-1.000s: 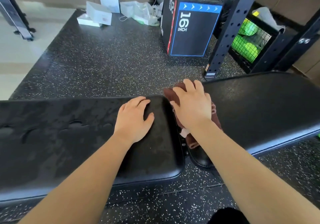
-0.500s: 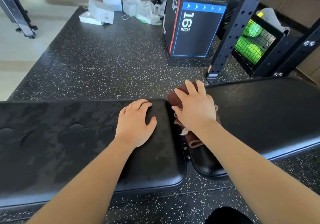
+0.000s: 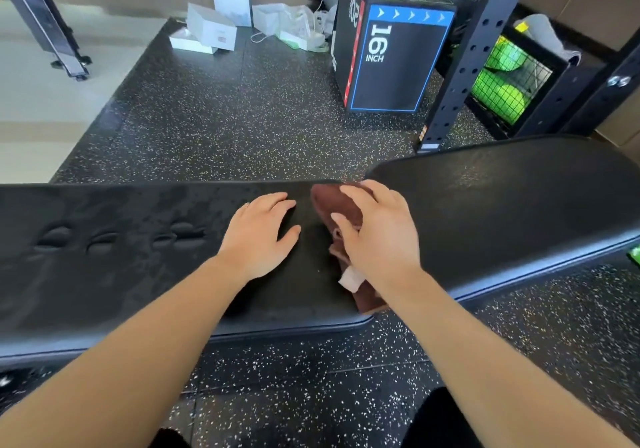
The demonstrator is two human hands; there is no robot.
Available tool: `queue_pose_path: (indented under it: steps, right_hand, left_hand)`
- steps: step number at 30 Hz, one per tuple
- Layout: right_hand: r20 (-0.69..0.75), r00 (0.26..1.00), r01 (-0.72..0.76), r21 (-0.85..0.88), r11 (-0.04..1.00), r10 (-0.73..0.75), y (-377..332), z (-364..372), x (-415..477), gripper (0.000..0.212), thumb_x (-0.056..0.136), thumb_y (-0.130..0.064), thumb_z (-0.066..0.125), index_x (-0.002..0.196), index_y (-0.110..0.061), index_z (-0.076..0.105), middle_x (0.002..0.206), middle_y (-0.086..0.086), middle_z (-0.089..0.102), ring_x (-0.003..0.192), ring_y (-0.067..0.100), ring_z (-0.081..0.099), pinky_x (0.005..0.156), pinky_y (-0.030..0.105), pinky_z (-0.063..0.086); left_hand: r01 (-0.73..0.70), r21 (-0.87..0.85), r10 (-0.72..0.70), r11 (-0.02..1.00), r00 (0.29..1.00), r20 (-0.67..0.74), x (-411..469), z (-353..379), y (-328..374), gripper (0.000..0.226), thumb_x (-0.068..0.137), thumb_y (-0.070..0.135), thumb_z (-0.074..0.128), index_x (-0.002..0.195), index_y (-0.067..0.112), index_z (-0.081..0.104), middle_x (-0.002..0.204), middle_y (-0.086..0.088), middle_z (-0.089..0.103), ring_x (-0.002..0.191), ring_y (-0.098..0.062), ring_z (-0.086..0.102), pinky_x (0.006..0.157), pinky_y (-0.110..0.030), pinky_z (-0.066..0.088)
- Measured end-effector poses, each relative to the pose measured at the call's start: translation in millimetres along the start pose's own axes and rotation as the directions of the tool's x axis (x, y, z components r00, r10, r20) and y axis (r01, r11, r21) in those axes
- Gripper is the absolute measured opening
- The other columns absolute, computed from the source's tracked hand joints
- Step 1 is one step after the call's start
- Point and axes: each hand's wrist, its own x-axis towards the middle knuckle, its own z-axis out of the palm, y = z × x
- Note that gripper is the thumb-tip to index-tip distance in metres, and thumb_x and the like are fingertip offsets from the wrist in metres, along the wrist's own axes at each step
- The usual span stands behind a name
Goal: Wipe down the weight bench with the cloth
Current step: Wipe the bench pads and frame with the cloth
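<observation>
We see only part of brown cloth (image 3: 341, 205); our right hand (image 3: 379, 236) covers its middle. Weight bench (image 3: 114, 250) cut off at left and right frame edges. Cloth looks crumpled, with small white tag, at frame centre on right end of flat pad, beside gap to raised pad. Bench is black, with wet blotches and dents. Right hand presses flat on cloth, fingers spread. Left hand (image 3: 258, 236) rests flat, palm down, holding nothing. We count two hands, one cloth, two pads.

Black weight bench (image 3: 121, 260) bears brown cloth (image 3: 341, 205), both hands.
</observation>
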Motion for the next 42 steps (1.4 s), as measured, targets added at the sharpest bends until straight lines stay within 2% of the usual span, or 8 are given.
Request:
queue_pose_path:
  steps: [2,5,10,15,20,30,39,42]
  right_hand:
    - [0.016,0.998,-0.056,0.089,0.995,0.054,-12.9,24.7,3.2,0.04,0.09,-0.034,0.057,0.129,-0.024,0.054,0.141,0.001,0.043,0.127,0.025,0.035,0.1,0.037,0.037]
    - [-0.01,0.997,-0.075,0.069,0.995,0.076,-18.0,51.4,21.0,0.039,0.091,-0.034,0.055,0.129,-0.024,0.054,0.143,0.003,0.041,0.127,0.026,0.033,0.098,0.04,0.04]
    - [0.048,0.998,-0.046,0.018,0.999,0.045,-12.5,49.0,21.5,0.042,0.092,-0.038,0.053,0.133,-0.026,0.05,0.147,0.004,0.036,0.132,0.027,0.029,0.103,0.037,0.033]
    - [-0.004,1.0,-0.004,0.01,1.0,0.004,-8.3,46.0,-13.8,0.044,0.09,-0.039,0.056,0.13,-0.022,0.054,0.144,0.006,0.041,0.131,0.03,0.034,0.1,0.041,0.039]
    - [0.028,0.999,-0.032,-0.036,0.999,0.033,-8.2,57.6,15.1,0.046,0.091,-0.045,0.051,0.133,-0.026,0.05,0.148,0.003,0.035,0.133,0.029,0.028,0.1,0.039,0.04]
    - [0.08,0.996,-0.038,-0.071,0.997,0.043,-5.3,68.7,67.2,0.043,0.094,-0.042,0.048,0.134,-0.028,0.048,0.148,0.003,0.034,0.131,0.029,0.028,0.097,0.036,0.037]
    - [0.01,0.995,0.099,0.003,0.995,-0.099,-4.7,39.8,-23.7,0.035,0.089,-0.035,0.058,0.122,-0.022,0.061,0.135,0.006,0.051,0.122,0.032,0.044,0.095,0.044,0.044]
    - [-0.038,0.995,0.089,-0.006,0.996,-0.089,-9.3,28.7,-65.1,0.033,0.089,-0.034,0.06,0.12,-0.023,0.062,0.133,0.004,0.052,0.12,0.03,0.045,0.097,0.041,0.044]
  left_hand:
    - [0.052,0.002,-0.052,0.999,0.998,-0.041,-13.3,-6.7,-14.4,0.056,0.087,0.045,0.04,0.133,0.014,0.047,0.144,-0.004,0.041,0.134,-0.022,0.033,0.112,-0.04,0.023]
    - [0.101,-0.03,-0.103,0.994,0.991,-0.086,-20.1,-10.0,-19.6,0.061,0.084,0.044,0.035,0.132,0.01,0.049,0.142,-0.006,0.043,0.133,-0.022,0.034,0.112,-0.034,0.02]
    - [0.103,0.005,-0.101,0.995,0.989,-0.107,-20.2,-5.7,-17.5,0.049,0.092,0.038,0.045,0.134,0.012,0.047,0.143,-0.007,0.042,0.133,-0.023,0.032,0.111,-0.034,0.019]
    - [0.1,0.01,-0.099,0.995,0.991,-0.09,-22.3,-4.3,-16.8,0.051,0.093,0.04,0.041,0.136,0.012,0.043,0.146,-0.007,0.038,0.136,-0.023,0.028,0.114,-0.038,0.018]
    - [0.109,0.011,-0.107,0.994,0.99,-0.095,-21.1,-3.9,-16.5,0.05,0.093,0.037,0.046,0.136,0.013,0.043,0.146,-0.005,0.037,0.136,-0.022,0.027,0.113,-0.035,0.017]
    - [0.109,-0.044,-0.114,0.993,0.986,-0.118,-14.5,-4.2,-21.8,0.062,0.078,0.051,0.036,0.127,0.017,0.051,0.136,-0.004,0.045,0.129,-0.023,0.033,0.109,-0.034,0.021]
    - [0.105,-0.136,-0.115,0.985,0.991,-0.066,-24.1,-13.9,-17.4,0.045,0.086,0.032,0.059,0.128,0.016,0.054,0.141,-0.004,0.042,0.133,-0.023,0.03,0.11,-0.03,0.018]
    - [0.015,-0.117,-0.015,0.993,1.0,-0.006,-40.7,-18.7,-20.2,0.053,0.083,0.046,0.05,0.128,0.018,0.054,0.141,-0.004,0.043,0.132,-0.023,0.034,0.112,-0.036,0.021]
